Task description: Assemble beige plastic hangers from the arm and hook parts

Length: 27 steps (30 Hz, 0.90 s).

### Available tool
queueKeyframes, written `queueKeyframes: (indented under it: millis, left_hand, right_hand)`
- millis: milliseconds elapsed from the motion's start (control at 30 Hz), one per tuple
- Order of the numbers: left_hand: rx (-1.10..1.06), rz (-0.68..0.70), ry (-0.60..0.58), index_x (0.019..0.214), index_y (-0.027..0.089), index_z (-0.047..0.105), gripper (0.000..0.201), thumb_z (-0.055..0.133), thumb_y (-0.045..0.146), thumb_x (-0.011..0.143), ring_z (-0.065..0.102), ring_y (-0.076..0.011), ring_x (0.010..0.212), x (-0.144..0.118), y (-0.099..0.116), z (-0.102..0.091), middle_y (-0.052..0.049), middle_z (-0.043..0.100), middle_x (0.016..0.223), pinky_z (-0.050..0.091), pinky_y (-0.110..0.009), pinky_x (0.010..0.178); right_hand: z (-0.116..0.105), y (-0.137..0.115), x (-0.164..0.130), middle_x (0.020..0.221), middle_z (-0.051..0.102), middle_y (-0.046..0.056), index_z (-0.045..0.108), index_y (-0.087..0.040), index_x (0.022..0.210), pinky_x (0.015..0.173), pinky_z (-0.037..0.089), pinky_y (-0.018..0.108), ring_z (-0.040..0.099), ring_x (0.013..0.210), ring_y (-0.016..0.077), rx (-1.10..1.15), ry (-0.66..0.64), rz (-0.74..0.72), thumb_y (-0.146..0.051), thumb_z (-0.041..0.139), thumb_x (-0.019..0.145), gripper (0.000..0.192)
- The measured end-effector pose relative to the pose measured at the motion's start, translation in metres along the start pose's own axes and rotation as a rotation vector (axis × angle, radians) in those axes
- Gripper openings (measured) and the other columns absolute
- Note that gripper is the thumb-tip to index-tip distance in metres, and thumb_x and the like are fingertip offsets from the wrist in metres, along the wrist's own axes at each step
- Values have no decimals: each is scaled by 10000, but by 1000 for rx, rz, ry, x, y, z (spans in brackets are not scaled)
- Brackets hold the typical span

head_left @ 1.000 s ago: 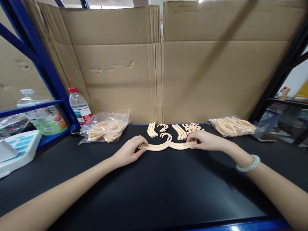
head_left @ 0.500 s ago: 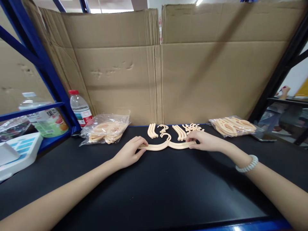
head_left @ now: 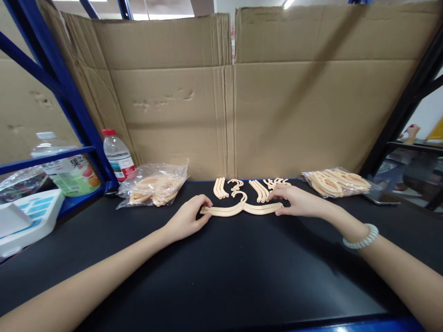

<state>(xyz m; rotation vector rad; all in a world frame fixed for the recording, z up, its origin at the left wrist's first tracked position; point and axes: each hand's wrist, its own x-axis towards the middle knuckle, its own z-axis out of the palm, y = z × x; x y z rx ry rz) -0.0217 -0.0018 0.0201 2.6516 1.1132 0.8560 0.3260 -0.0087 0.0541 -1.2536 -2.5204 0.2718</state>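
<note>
A: Judging by how the pieces lie, one cream plastic hanger appears to be put together: two curved arms and a hook are seen joined in one line on the black tabletop. Its left end is pinched by the left hand, thumb below and fingers curled over it; its right end is pressed under the fingertips of the right hand, which lies flat and is not closed round it.

B: And what is left?

A: Just behind the hanger, loose parts are laid out in a row: a bundle of curved arms, a spare hook, a second bundle of arms and a small heap of pieces that cannot be told apart. Further parts are kept in a clear bag well to the left of the hanger and in another bag well to its right. So most of the stock is judged to be unassembled.

B: How much room is there?

A: In front of the hanger a wide bare stretch of tabletop is offered, as far as the blue front edge. Behind the hanger little room is left: the parts row is met at once, and close behind it the cardboard wall. Left of the hanger, past the bag, a red-capped water bottle is stood by the blue rack upright.
</note>
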Motion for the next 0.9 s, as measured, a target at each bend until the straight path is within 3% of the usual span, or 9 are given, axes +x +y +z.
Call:
queueKeyframes:
  millis: [100, 167, 267, 367, 900]
  left_hand:
    - [-30, -12, 47, 906, 190, 511, 93, 496, 184, 815, 576, -179, 805, 1, -2, -1, -37, 606, 914, 472, -324, 738]
    - [-57, -29, 73, 838, 192, 492, 25, 488, 185, 815, 583, -176, 806, 2, -2, -1, -36, 617, 913, 474, -324, 738]
    - [-84, -41, 101, 755, 197, 443, 71, 481, 184, 813, 589, -178, 830, 2, -2, -2, -39, 626, 909, 472, -331, 751]
    - [-94, -44, 108, 741, 199, 427, 91, 479, 182, 814, 589, -177, 822, 2, -1, -2, -40, 628, 892, 469, -331, 744]
    - [-141, -93, 65, 833, 186, 472, 82, 441, 234, 892, 562, -161, 773, 1, -1, -3, -29, 603, 890, 439, -318, 716]
  right_hand:
    - [-6, -12, -3, 849, 616, 46, 626, -178, 877, 713, 453, 309, 562, 791, 192, 114, -35, 21, -301, 704, 710, 221]
    - [-6, -24, -4, 728, 594, 10, 617, -175, 824, 619, 453, 264, 559, 678, 152, 281, -187, 25, -346, 710, 720, 221]
    - [-2, -42, -7, 675, 586, -18, 634, -173, 827, 608, 466, 237, 569, 643, 127, 491, -472, -22, -413, 744, 700, 293]
    - [3, -55, -10, 678, 588, -25, 660, -169, 852, 604, 457, 223, 554, 621, 110, 556, -614, -63, -451, 774, 669, 355]
    - [9, -59, -11, 665, 551, -30, 676, -150, 881, 541, 404, 193, 490, 574, 88, 495, -624, -109, -401, 762, 705, 318]
